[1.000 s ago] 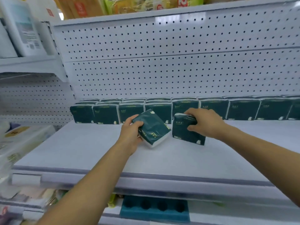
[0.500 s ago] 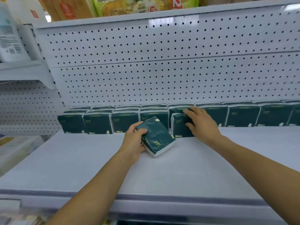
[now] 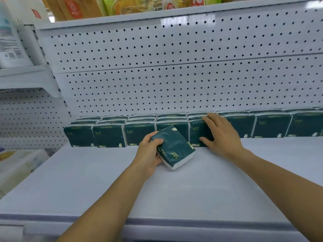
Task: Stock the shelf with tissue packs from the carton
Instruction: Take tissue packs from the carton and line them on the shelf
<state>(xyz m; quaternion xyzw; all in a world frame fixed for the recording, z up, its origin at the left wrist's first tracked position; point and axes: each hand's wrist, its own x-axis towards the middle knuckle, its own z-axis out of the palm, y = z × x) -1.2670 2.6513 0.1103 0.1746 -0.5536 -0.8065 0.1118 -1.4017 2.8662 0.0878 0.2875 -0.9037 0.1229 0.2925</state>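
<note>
Your left hand (image 3: 148, 152) grips a dark green pack (image 3: 173, 147), fingers curled over its near-left corner, holding it tilted with its lower edge on the white shelf (image 3: 201, 186). Your right hand (image 3: 222, 135) lies flat, fingers straight, against an upright pack (image 3: 196, 132) standing in the row (image 3: 271, 125) along the pegboard (image 3: 174, 84). That pack seems to touch its neighbours, though your hand hides its right side. The tilted pack sits just in front of the row.
</note>
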